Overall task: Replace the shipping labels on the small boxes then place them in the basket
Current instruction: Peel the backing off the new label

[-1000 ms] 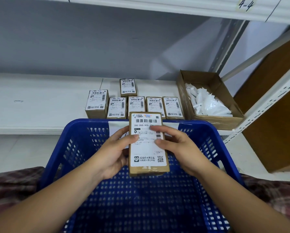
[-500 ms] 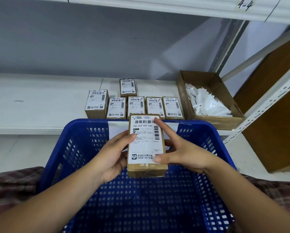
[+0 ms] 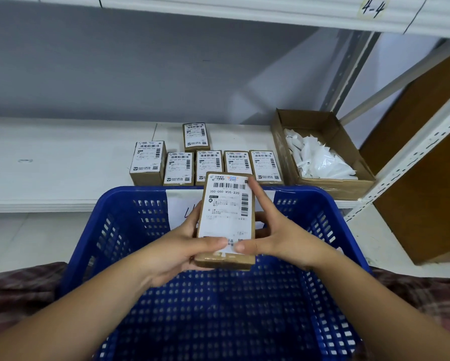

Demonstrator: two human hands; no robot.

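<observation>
Nearest, at both lower corners: plaid fabric (image 3: 15, 287) under two bare forearms. Between the forearms: blue basket (image 3: 88, 230), with perforated walls and floor. On its far wall, partly hidden: white paper tag (image 3: 179, 207).

Above the basket's far half, clear of the floor: small box (image 3: 225, 261) of brown cardboard, held lengthwise and tilted toward the camera. Across its top face: shipping label (image 3: 225, 214).

Left hand (image 3: 177, 251): grips the near left end of the box, thumb laid across the label's lower edge, fingers curled beneath.

Right hand (image 3: 278, 238): grips the right side, thumb pressed on the label's lower edge just beside the left thumb. Index finger straight along the right edge up to the far corner, remaining fingers behind the box.

Beyond the basket, on the white shelf (image 3: 62, 165): row of five labelled boxes (image 3: 208, 165) side by side, with a sixth box (image 3: 195, 136) behind the row. Just beside the row, to the right: open carton (image 3: 330, 183) holding crumpled white paper scraps (image 3: 317, 160).

Farthest, on the upper shelf edge: handwritten mark "4-4" (image 3: 372, 7).
</observation>
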